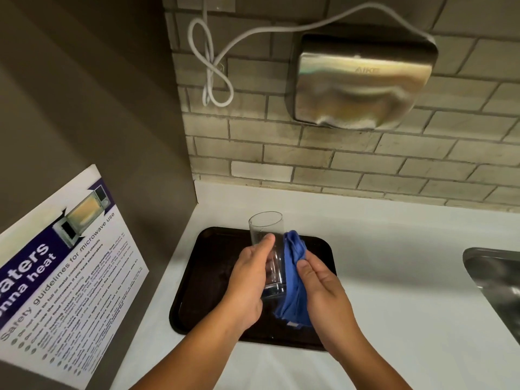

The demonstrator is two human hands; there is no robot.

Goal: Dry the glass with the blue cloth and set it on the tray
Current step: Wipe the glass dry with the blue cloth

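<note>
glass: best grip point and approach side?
Lower half of the glass, from the left, as the left hand wraps it now. The walls are straight, the rim tilts away, and the blue cloth covers the right side.

A steel hand dryer (pixel 363 80) hangs on the grey brick-tiled wall (pixel 281 153) at one o'clock. Its white cord (pixel 213 71) runs leftward to eleven o'clock and droops in loose loops against the tiles. At nine o'clock a microwave safety poster (pixel 64 271) in purple and white is fixed to the flat brown side wall (pixel 84 94). The white desk (pixel 394 263) spreads across the lower view, and a metal sink (pixel 495 280) shows its corner at three o'clock.
</note>
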